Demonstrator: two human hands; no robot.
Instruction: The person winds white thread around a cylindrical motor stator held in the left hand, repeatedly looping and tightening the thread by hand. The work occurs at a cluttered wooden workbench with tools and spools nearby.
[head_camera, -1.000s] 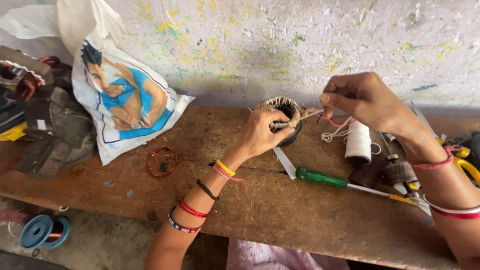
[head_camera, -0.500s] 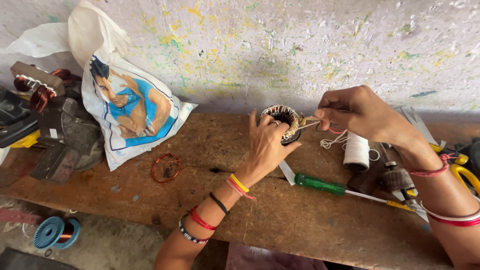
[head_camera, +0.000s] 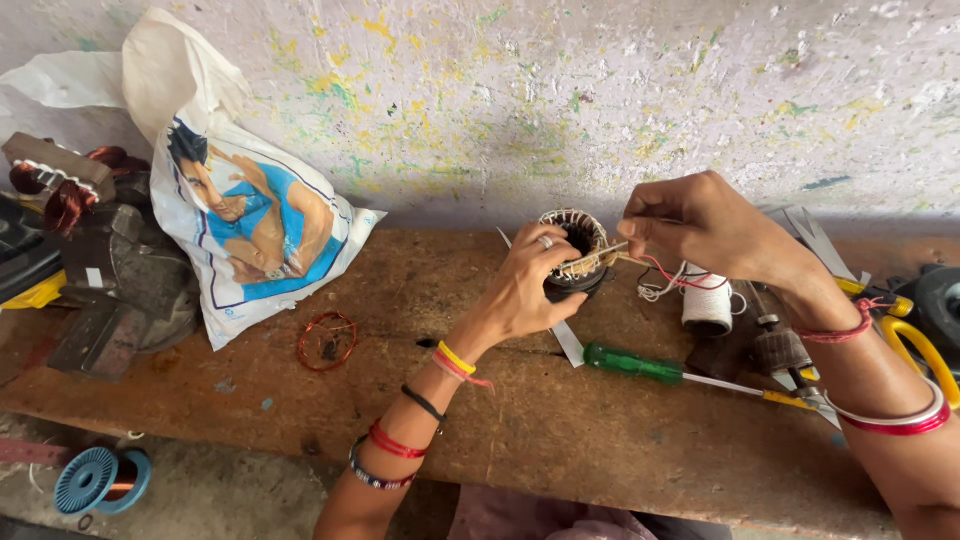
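While left hand (head_camera: 525, 285) grips stator (head_camera: 573, 250), hiding its base, right hand (head_camera: 690, 222) pinches wire (head_camera: 675, 275).

- The screwdriver (head_camera: 632, 363) has a see-through green handle.
- The thread spool (head_camera: 707, 301) is white.
- The wire ring (head_camera: 327, 341) is copper-red.
- The bag (head_camera: 262, 232) is white with a blue and tan printed figure.
- The reel (head_camera: 100, 481) on the floor is blue.
- The worktop (head_camera: 480, 420) is worn brown wood.
- The wall (head_camera: 560, 90) is pale grey, flecked with yellow and green paint.
- The motor coil (head_camera: 574, 250) is dark with whitish binding.
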